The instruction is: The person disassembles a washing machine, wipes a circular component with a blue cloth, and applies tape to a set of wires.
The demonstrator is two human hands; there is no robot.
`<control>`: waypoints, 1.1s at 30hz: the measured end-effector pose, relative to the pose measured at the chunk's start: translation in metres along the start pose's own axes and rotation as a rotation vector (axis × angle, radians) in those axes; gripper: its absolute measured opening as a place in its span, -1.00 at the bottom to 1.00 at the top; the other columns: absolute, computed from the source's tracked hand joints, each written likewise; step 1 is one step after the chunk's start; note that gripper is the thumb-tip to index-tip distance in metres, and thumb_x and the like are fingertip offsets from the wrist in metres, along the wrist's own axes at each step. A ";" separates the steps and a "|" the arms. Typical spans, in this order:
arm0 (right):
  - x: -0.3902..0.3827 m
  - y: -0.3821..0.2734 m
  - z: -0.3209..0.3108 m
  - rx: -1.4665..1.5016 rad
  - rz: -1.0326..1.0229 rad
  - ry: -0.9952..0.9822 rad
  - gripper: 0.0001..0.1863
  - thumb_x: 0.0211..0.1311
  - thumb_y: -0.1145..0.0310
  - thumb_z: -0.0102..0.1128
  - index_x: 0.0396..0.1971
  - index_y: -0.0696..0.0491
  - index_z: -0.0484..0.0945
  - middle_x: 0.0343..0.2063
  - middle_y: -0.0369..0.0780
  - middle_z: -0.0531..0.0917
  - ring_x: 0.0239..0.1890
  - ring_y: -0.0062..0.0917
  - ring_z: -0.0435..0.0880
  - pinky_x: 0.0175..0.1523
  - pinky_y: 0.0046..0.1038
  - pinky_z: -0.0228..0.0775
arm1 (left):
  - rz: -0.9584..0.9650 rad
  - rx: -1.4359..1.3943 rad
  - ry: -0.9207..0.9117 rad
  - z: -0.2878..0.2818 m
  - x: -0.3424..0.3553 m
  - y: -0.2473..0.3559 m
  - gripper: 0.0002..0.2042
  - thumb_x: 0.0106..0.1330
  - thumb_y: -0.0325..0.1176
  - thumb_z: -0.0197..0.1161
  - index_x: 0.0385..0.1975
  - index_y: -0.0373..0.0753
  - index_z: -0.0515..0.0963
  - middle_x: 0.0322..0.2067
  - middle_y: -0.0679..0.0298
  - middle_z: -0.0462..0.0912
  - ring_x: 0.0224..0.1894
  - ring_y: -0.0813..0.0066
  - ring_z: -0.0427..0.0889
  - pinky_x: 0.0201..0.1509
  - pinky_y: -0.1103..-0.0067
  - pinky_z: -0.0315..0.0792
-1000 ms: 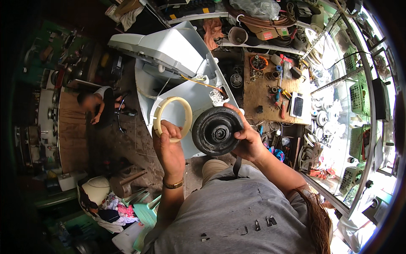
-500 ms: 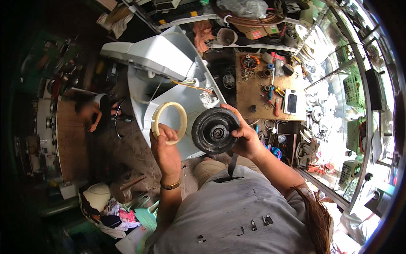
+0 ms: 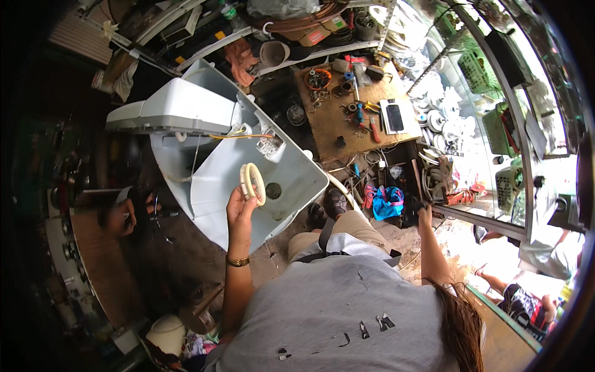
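Observation:
Held up in my left hand (image 3: 240,208) is a cream plastic ring (image 3: 244,180), gripped at its lower edge by thumb and fingers. Behind it stands a large light-grey appliance housing (image 3: 297,180), open on top, with wires and a white connector block (image 3: 269,147) inside. My right arm stretches far out to the right. My right hand (image 3: 425,216) is low beside a dark gap at the glass cabinet's frame, against something black. Its fingers are too small and dark to make out, and I cannot tell whether the black round part is in them.
A wooden worktable (image 3: 328,139) carries pliers, screwdrivers, a phone and an orange bowl of small parts (image 3: 318,79). A blue bag (image 3: 388,203) lies on the floor near my feet. White parts fill the glass cabinet (image 3: 443,118). Other people are at far left and lower right.
My right hand has swung from in front of me, where it held a black round part, far out to the right. The left hand still holds the ring, now turned nearly edge-on. The view has shifted.

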State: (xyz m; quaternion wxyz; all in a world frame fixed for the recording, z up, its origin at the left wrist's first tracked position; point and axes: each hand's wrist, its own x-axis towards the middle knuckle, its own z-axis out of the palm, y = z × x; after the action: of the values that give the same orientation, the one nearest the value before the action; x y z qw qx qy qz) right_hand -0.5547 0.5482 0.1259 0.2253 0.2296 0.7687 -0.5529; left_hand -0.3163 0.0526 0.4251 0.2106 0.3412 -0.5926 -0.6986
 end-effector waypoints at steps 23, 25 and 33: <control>-0.217 0.153 -0.147 0.688 0.629 0.541 -0.58 0.18 0.13 -0.17 -0.06 0.01 0.48 -0.07 -0.15 0.58 -0.07 -0.16 0.58 -0.04 0.06 0.42 | -0.080 -0.210 -0.175 0.007 0.036 -0.022 -0.72 0.27 -0.40 -0.04 -0.06 -0.31 0.41 -0.33 0.34 0.42 -0.27 0.55 0.43 -0.07 0.57 0.34; -0.222 0.201 -0.151 0.630 0.561 0.425 -0.41 0.17 -0.05 -0.06 0.14 -0.02 0.31 0.16 -0.09 0.33 0.21 -0.06 0.29 0.05 0.27 0.24 | -0.067 -0.217 -0.181 0.018 0.047 -0.024 -0.72 0.27 -0.41 -0.03 -0.05 -0.31 0.40 -0.30 0.33 0.43 -0.26 0.55 0.43 -0.07 0.57 0.34; -0.036 0.007 0.029 -0.550 -0.351 0.236 -0.72 0.05 0.25 0.13 -0.32 0.11 0.62 -0.42 -0.04 0.66 -0.35 -0.17 0.67 -0.23 -0.22 0.48 | 0.082 -0.061 -0.166 0.033 0.085 -0.008 -0.71 0.17 -0.54 0.07 -0.09 -0.28 0.38 -0.23 0.35 0.41 -0.17 0.61 0.42 0.01 0.63 0.33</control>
State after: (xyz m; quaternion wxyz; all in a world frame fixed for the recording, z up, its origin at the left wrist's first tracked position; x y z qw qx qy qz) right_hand -0.5189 0.5184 0.1340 0.0897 0.0868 0.9375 -0.3248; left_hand -0.3970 0.0169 0.4004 0.1997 0.2510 -0.5998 -0.7330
